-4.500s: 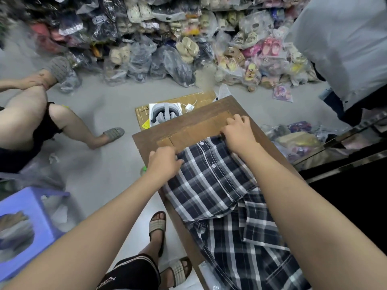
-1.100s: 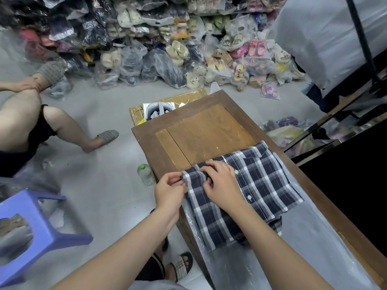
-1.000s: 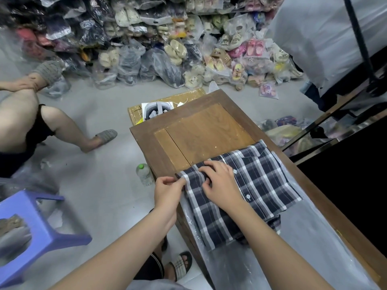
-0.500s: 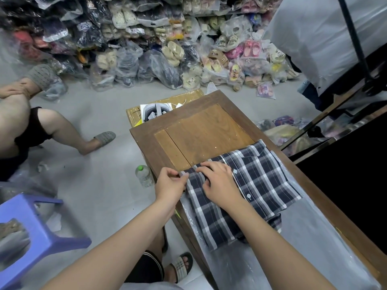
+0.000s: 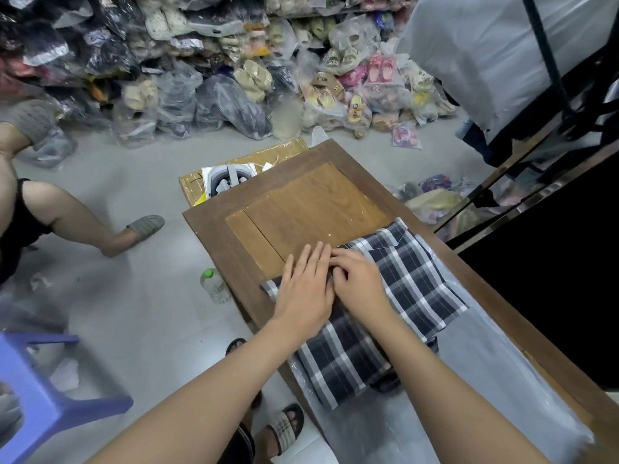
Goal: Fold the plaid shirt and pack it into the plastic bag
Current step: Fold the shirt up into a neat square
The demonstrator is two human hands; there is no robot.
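Note:
The dark plaid shirt (image 5: 412, 283) lies folded into a rectangle on the wooden table (image 5: 311, 202), its collar at the far right corner. Under and behind it spreads a clear plastic bag (image 5: 495, 373), reaching toward the near right. My left hand (image 5: 306, 291) lies flat, fingers straight and together, pressing the shirt's far left edge. My right hand (image 5: 360, 283) rests beside it, touching it, with fingers curled on the cloth at the same edge. Whether those fingers pinch the fabric is hidden.
A water bottle (image 5: 214, 286) stands on the floor left of the table. A cardboard box (image 5: 234, 169) sits beyond the table's far end. A seated person's leg (image 5: 83, 219) and a blue stool (image 5: 37, 396) are at left. Bagged shoes (image 5: 254, 78) pile against the back.
The shirt went from being folded lengthwise to a compact rectangle on the plastic bag. In the last half second my left hand stopped pinching the left edge and flattened onto it.

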